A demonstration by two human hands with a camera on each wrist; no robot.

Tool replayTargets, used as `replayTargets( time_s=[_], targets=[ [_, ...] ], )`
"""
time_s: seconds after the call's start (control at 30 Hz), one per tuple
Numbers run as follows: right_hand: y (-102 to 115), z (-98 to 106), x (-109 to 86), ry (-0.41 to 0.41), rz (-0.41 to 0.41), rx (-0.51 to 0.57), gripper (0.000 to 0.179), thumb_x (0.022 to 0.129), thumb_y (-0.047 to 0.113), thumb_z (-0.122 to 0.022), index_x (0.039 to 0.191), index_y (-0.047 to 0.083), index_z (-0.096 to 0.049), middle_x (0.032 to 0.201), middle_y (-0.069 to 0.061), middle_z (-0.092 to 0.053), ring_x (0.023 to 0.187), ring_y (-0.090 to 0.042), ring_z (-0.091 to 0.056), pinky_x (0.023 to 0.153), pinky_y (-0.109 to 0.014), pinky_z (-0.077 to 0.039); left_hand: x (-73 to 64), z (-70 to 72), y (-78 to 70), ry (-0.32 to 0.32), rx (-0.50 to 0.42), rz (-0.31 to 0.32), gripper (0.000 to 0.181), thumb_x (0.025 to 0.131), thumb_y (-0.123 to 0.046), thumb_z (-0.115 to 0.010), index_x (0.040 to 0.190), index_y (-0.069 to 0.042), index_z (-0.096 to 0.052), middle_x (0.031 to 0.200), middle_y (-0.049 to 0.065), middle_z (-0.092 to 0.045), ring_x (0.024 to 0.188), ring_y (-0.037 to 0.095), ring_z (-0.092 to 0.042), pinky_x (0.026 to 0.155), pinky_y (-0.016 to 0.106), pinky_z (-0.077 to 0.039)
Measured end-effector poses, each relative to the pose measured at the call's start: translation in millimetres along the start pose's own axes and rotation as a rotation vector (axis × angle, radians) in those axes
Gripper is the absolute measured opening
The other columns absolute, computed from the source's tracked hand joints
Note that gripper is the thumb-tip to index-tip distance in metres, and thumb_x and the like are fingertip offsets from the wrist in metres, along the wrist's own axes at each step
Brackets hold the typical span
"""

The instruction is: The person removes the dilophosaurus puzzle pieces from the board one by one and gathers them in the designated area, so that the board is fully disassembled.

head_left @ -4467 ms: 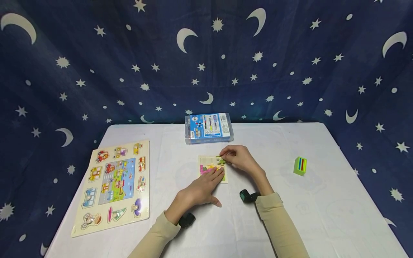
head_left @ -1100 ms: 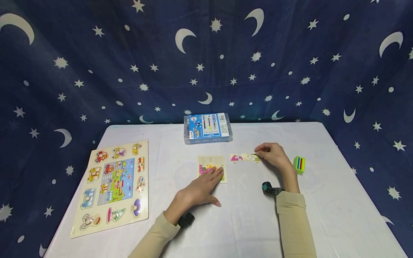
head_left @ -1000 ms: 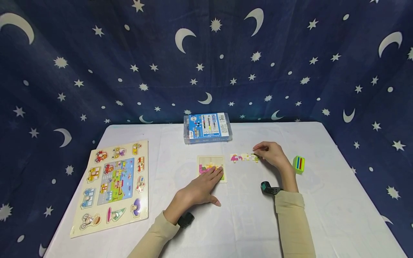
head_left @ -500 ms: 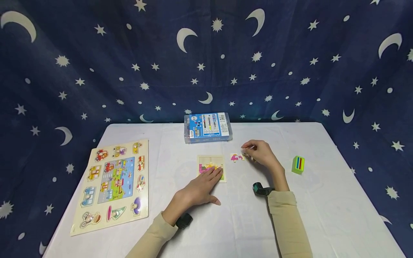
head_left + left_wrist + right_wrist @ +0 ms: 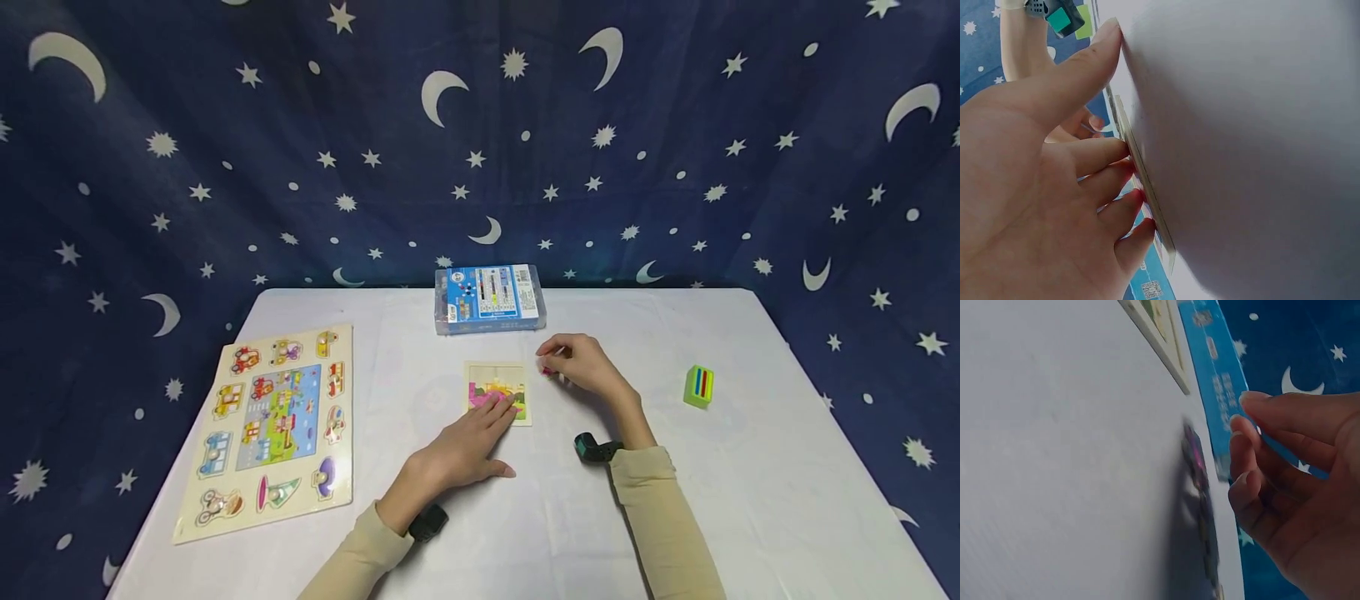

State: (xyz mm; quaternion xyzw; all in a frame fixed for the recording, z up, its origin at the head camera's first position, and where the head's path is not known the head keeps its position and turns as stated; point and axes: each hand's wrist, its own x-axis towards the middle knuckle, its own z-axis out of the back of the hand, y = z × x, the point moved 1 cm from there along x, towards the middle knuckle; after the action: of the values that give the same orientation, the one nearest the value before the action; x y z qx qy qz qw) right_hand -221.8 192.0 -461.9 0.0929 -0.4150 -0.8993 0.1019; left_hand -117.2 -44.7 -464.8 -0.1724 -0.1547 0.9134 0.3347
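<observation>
I'd say the step is sorting loose puzzle pieces (image 5: 1197,464): they lie on the desk (image 5: 750,475) near the right hand (image 5: 587,365), loosely bent and empty, the left hand (image 5: 463,452) rests spread on the puzzle frame (image 5: 497,364), and a light fingertip pinch seems called for next.

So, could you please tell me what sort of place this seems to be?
Probably a staged tabletop recording spot: a white-topped table, a moon-and-star cloth hung behind it, and what look like wrist cameras.
</observation>
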Motion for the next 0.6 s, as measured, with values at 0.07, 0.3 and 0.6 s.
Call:
replayTargets(
  time_s=[0.07,0.3,0.6],
  targets=[
    [3,-6,0.6,0.012,0.015,0.005,0.013,0.095,0.012,-0.071,0.104,0.004,-0.077,0.085,-0.010,-0.073,0.065,-0.020,-0.063,0.056,-0.030,-0.052,-1.6,-0.1,-0.1,0.000,0.002,0.000,0.090,0.093,-0.046,-0.074,0.162,-0.005,-0.031,0.171,0.009,-0.024,0.159,0.029,-0.018,0.128,0.044,-0.024],
    [15,-22,6.5,0.092,0.099,-0.026,0.012,0.095,0.012,-0.071,0.102,0.004,-0.077,0.082,-0.007,-0.073,0.065,-0.012,-0.059,0.058,-0.026,-0.050,-3.9,0.1,1.7,-0.003,-0.010,-0.015,0.088,0.093,-0.043,-0.074,0.161,-0.004,-0.033,0.171,0.011,-0.025,0.159,0.030,-0.019,0.127,0.046,-0.025],
    [25,-32,14.0,0.197,0.169,-0.019,0.014,0.095,0.010,-0.071,0.104,0.004,-0.078,0.088,-0.005,-0.076,0.070,-0.009,-0.059,0.063,-0.024,-0.049,-5.9,1.6,2.2,-0.008,0.005,-0.014,0.087,0.093,-0.041,-0.075,0.160,-0.005,-0.035,0.169,0.011,-0.029,0.159,0.029,-0.021,0.127,0.045,-0.026]
  ],
)
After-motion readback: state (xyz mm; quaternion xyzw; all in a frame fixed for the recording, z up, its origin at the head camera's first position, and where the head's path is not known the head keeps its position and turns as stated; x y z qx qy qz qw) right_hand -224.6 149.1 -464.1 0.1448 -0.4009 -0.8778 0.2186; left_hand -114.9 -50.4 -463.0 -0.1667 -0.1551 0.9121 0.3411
